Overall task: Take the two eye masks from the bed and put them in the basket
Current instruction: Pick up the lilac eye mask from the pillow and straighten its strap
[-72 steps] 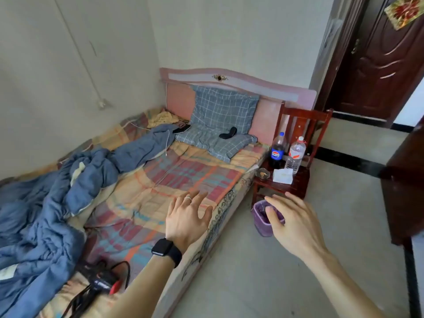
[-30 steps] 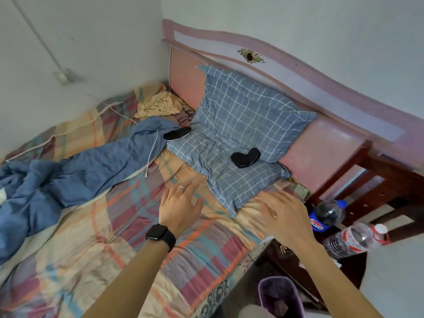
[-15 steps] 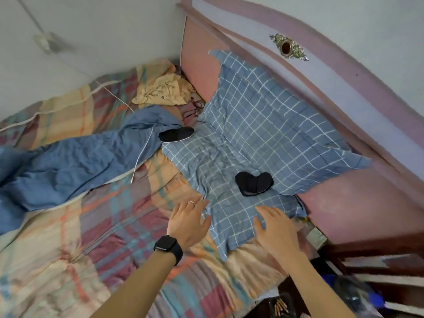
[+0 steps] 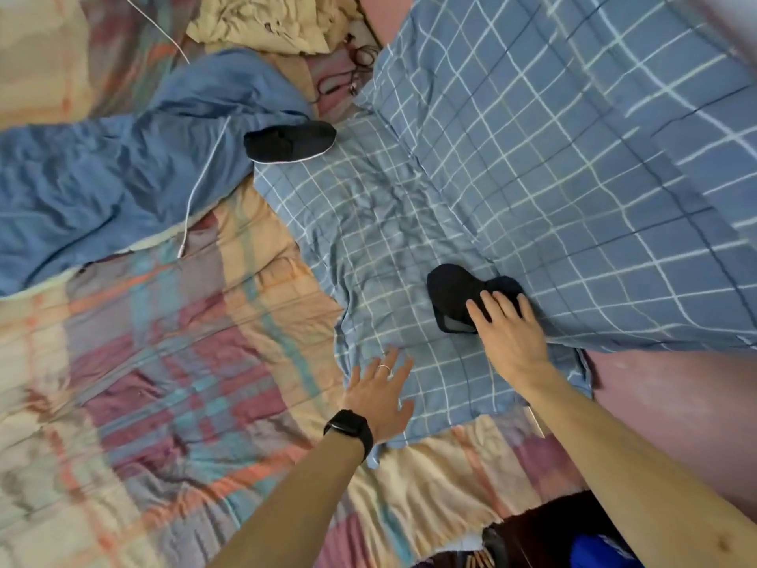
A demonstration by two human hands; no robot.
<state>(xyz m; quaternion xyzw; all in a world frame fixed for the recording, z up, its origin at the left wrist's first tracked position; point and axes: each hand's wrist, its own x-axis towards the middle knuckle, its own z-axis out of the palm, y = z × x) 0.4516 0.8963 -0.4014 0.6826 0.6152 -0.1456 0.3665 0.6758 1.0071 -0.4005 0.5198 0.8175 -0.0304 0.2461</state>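
Note:
Two black eye masks lie on the blue checked pillows. The near mask [image 4: 452, 295] sits on the lower pillow [image 4: 381, 223]; my right hand [image 4: 508, 334] lies flat on its right half, fingers spread, not closed around it. The far mask [image 4: 288, 141], black with a pale edge, rests at the pillow's upper left corner beside the blue quilt. My left hand [image 4: 379, 397], with a ring and a black watch, hovers open over the pillow's near edge, holding nothing. The basket is out of view.
A rumpled blue quilt [image 4: 102, 182] with a white cable [image 4: 200, 178] covers the left of the plaid bedsheet [image 4: 164, 383]. A second checked pillow [image 4: 594, 137] leans against the pink headboard [image 4: 676, 403]. Yellow cloth [image 4: 270, 22] and dark cords lie at the back.
I have leaned closer over the bed. My right hand has reached forward onto the near eye mask. My left hand has moved up to the pillow's edge.

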